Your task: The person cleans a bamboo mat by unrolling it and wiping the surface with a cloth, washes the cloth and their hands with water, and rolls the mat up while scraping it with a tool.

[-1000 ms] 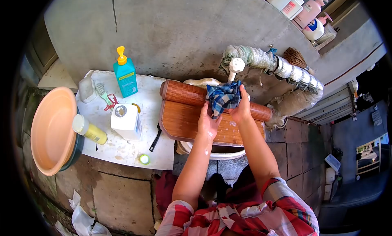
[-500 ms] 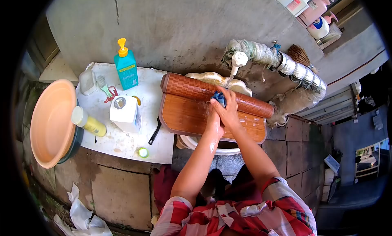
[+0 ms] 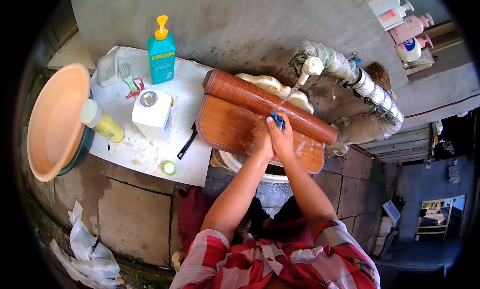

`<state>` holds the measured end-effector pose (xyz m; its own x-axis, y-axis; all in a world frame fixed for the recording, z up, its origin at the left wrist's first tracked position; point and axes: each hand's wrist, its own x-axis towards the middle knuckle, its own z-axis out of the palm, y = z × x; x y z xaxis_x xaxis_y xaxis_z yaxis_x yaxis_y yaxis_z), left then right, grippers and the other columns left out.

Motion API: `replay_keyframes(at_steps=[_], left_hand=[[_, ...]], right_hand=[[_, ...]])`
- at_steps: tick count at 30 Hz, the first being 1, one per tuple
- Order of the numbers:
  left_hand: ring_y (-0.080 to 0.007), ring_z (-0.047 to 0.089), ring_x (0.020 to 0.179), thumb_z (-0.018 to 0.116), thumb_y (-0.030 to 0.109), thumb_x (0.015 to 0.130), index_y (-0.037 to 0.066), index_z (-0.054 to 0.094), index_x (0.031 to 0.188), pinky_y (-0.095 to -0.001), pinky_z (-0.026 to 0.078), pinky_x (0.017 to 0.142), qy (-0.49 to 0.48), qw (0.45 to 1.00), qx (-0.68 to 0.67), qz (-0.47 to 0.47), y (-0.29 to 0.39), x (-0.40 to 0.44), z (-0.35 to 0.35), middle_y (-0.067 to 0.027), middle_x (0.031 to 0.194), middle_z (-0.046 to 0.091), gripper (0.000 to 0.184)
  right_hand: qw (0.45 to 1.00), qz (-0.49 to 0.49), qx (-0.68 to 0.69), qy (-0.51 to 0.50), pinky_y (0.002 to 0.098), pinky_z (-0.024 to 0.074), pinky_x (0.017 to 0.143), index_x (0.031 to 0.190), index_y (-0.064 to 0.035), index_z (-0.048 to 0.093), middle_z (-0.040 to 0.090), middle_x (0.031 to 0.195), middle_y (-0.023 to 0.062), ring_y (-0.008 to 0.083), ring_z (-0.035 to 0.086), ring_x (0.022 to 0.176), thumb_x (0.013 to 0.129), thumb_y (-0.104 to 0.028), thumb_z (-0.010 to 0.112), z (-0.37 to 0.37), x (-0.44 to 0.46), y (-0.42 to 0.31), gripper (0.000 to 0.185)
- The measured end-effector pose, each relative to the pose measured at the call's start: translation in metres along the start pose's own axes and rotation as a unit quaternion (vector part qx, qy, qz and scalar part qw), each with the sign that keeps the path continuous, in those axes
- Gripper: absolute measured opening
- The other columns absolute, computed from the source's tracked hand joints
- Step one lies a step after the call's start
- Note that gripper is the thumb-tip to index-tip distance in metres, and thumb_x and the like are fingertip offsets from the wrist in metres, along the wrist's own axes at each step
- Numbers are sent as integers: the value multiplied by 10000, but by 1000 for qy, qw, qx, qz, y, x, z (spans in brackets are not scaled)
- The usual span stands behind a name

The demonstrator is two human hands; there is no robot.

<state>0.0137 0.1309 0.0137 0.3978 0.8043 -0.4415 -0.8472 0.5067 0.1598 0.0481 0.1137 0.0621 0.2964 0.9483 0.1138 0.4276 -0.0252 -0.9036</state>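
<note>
My left hand (image 3: 261, 137) and my right hand (image 3: 283, 141) are closed together, palm against palm. A small wet blue cloth (image 3: 278, 120) is squeezed between them and sticks out at the top by the thumbs. Below the hands lies a wet brown wooden board (image 3: 227, 121) with suds on it. Along its far side rests a rolled brown woven mat (image 3: 245, 91). From a white tap (image 3: 312, 66), a thin stream of water falls toward my hands. Both sets of fingertips are partly hidden.
The board lies over a white basin (image 3: 280, 178). On the white table (image 3: 130, 159) at left stand a teal pump bottle (image 3: 162, 59), a white jug (image 3: 151, 116), a yellow bottle (image 3: 107, 125) and a black-handled knife (image 3: 187, 144). Beyond is an orange basin (image 3: 55, 124). A wrapped pipe (image 3: 372, 91) curves at right.
The view has shifted slightly. My hands have moved a little down, nearer the board, and stay pressed together around the blue cloth.
</note>
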Motion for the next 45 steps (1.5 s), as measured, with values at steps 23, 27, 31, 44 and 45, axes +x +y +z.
replay_keyframes(at_steps=[23,27,31,44,45], left_hand=[[-96,544,816,591,148,925,94,599,1122,-254,465,702,119,944,193,241,69,-7,9,-13,964,616,205],[-117,541,878,479,-75,813,131,507,1313,-265,475,741,55,962,101,249,86,-2,6,-43,1135,554,542],[-226,497,1135,485,-140,732,144,372,1445,-307,427,939,42,909,319,264,76,-1,11,-109,1358,427,776],[-441,192,1346,769,196,712,196,603,1234,-559,167,1067,98,488,747,440,49,-34,23,-206,1373,322,548],[-452,217,1338,750,181,732,172,631,1163,-564,185,1058,101,491,742,444,50,-32,21,-206,1373,323,448]], right_hand=[[952,171,221,127,365,518,817,1076,-68,623,662,986,78,213,638,871,987,-449,429,-107,67,24,436],[880,232,409,67,437,486,914,1155,-86,577,644,1090,108,277,617,998,1000,-420,404,-111,80,-15,407],[832,214,508,-54,463,446,974,1165,-14,550,620,1162,158,316,589,1076,904,-211,494,-92,85,-33,332],[801,175,557,-132,452,429,1023,1298,-4,482,567,1245,180,334,567,1134,817,16,469,-72,68,-48,481],[802,173,550,-158,451,411,1042,1322,-28,471,551,1268,175,331,551,1159,839,8,471,-76,66,-46,484]])
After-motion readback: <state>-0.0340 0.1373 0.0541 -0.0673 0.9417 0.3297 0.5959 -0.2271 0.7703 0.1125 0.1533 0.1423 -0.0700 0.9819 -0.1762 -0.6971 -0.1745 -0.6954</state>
